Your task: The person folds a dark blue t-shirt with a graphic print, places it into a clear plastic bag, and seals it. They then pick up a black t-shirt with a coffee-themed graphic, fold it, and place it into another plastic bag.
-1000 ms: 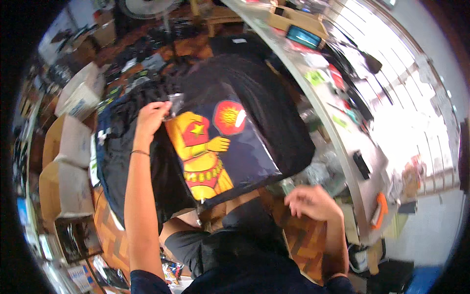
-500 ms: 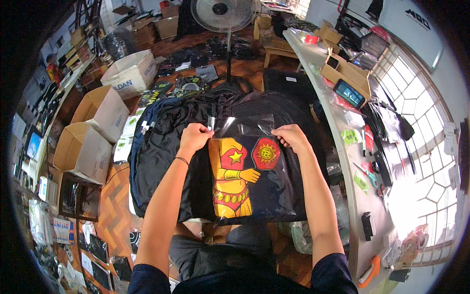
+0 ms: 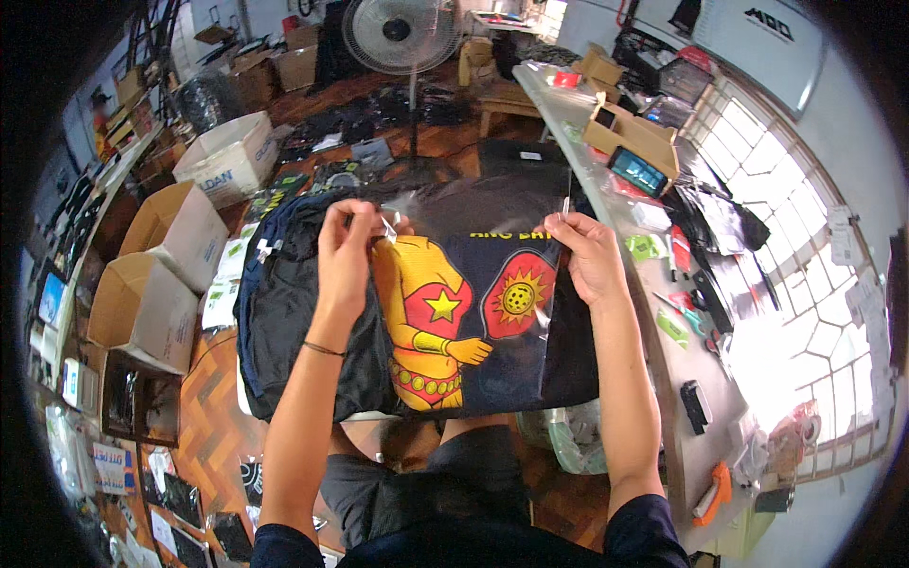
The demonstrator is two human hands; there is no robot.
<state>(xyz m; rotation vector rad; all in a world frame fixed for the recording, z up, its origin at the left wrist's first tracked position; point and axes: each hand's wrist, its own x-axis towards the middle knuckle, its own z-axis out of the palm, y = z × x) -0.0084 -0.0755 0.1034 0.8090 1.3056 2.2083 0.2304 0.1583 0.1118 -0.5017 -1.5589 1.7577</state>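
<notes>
Cardboard cartons (image 3: pixel 156 275) stand open at the left of the frame, stacked along a herringbone wood floor (image 3: pixel 213 417) strewn with small packets; a heap of dark garments (image 3: pixel 284 312) lies just right of them, under the person's arms.

Left hand (image 3: pixel 346 251), upper centre-left, is closed in a pinch on the top edge of a clear plastic bag (image 3: pixel 544 317) that sheathes a folded dark T-shirt (image 3: pixel 483 312) with a red-and-yellow cartoon figure and a round red shield printed on it; the shirt is held up in mid-frame over the person's lap, its lower edge hanging free. Right hand (image 3: pixel 592 256), upper centre-right, is closed too, fingers curled over the bag's other top corner, a thin strip standing up from it.

Risk, as I judge it: the film is slick and the hold is by fingertips only, so a loosened pinch on either side could let the shirt slide down and drop onto the lap or the garment heap; uneven pull between the two hands could skew the fold inside and crease the print; if that strip is adhesive, it could catch on the film or the fabric.

Right of the hands runs a long pale worktable (image 3: pixel 663 379), crowded with a boxed tablet (image 3: pixel 639 170), green tags, scissors and an orange-handled cutter (image 3: pixel 710 492) near its lower end; barred windows (image 3: pixel 814 275) glare at the right edge; a pedestal fan (image 3: pixel 402 38) stands at top centre.
</notes>
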